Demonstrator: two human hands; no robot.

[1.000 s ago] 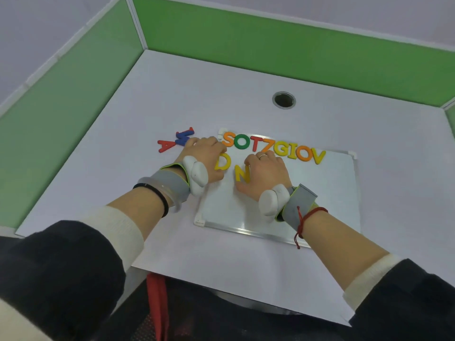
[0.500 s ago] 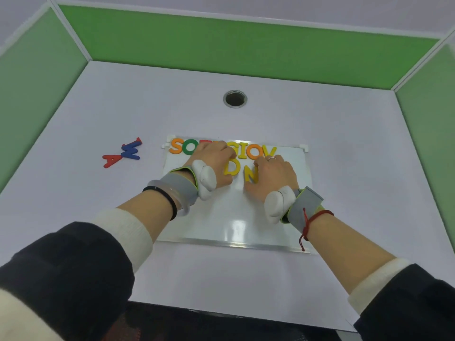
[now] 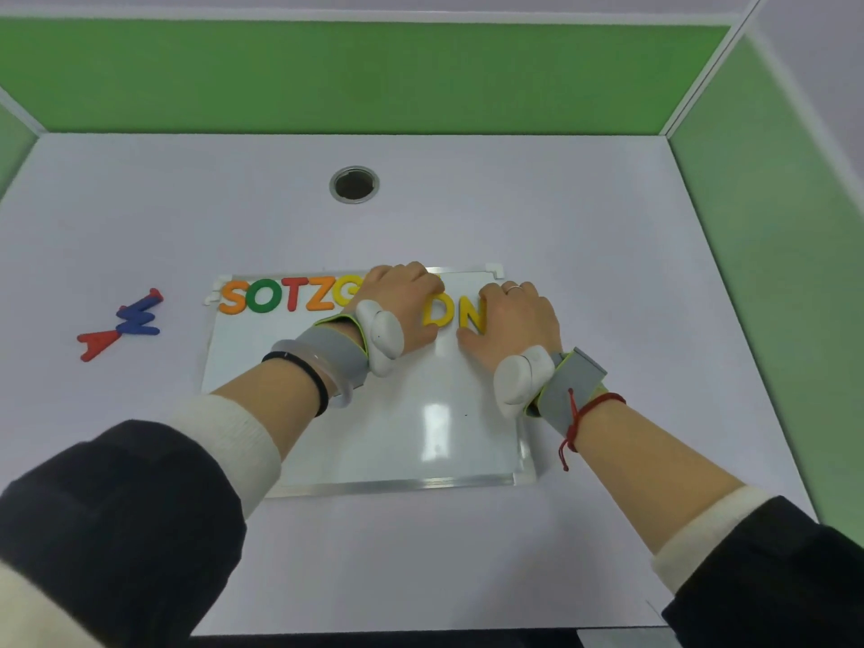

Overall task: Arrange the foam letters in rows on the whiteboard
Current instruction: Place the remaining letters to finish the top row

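Note:
The whiteboard point(image 3: 397, 437) lies flat on the white table. Along its top edge runs a row of foam letters point(image 3: 285, 297): orange S, green O, red T, orange Z and a yellow G. My left hand point(image 3: 402, 306) covers the rest of that row. Its thumb side grips the yellow D point(image 3: 439, 313). Just to the right, my right hand point(image 3: 519, 320) holds the yellow N point(image 3: 471, 313) between thumb and fingers, near the board's top right corner. D and N sit side by side at row height. A red A point(image 3: 96, 346) and a blue W point(image 3: 138, 320) lie loose on the table to the left.
A round metal-rimmed hole point(image 3: 354, 183) sits in the table behind the board. Green partition walls point(image 3: 374, 77) close off the back and both sides. Both wrists wear grey straps with white devices.
Both hands have slid the D and the N up and to the right, from the board's middle to the end of the top row. The left hand now hides I, O and V.

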